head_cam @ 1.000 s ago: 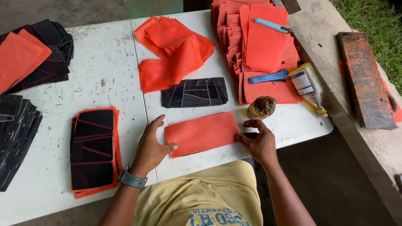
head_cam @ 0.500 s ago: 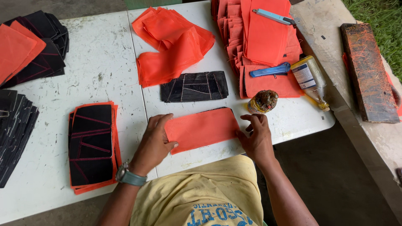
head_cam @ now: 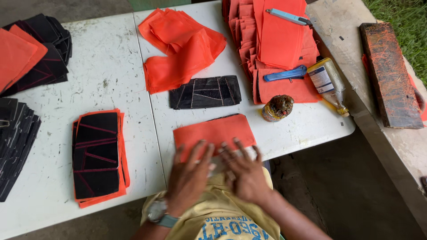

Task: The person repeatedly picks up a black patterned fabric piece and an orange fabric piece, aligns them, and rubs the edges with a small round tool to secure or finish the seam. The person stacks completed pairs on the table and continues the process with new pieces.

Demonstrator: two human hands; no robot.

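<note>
At the far left edge of the white table [head_cam: 111, 66] lies a stack of black panels [head_cam: 15, 146], and above it a second heap of black pieces [head_cam: 51, 53] with orange sheets [head_cam: 18, 53] on top. Next comes a neat pile [head_cam: 98, 155] of black panels with red stitching, resting on orange backing that shows round its edges.

Near the table's middle, a loose heap of orange fabric [head_cam: 182, 49] lies at the far side, and just in front of it a single black stitched panel [head_cam: 205, 92] lies flat.

Nearer the front edge lies the orange piece [head_cam: 213, 132], flat, with a black edge showing along its far side. The left hand [head_cam: 189, 178], a watch [head_cam: 158, 212] on its wrist, is spread open with fingers splayed, its fingertips on the near edge of the orange piece. The right hand [head_cam: 243, 171] is just beside it, also open and flat, fingertips touching the same near edge. Both hands are blurred, and neither grips anything.

To the right stands a small round jar [head_cam: 278, 108], touching no fabric. Behind it a big stack of orange sheets [head_cam: 271, 40] carries a blue cutter [head_cam: 284, 74] and, farther back, a light blue knife [head_cam: 290, 17]. A bottle [head_cam: 327, 84] of yellowish liquid lies on its side beside the stack. Off the table, on a concrete ledge [head_cam: 342, 26], sits a dark wooden block [head_cam: 389, 75].
</note>
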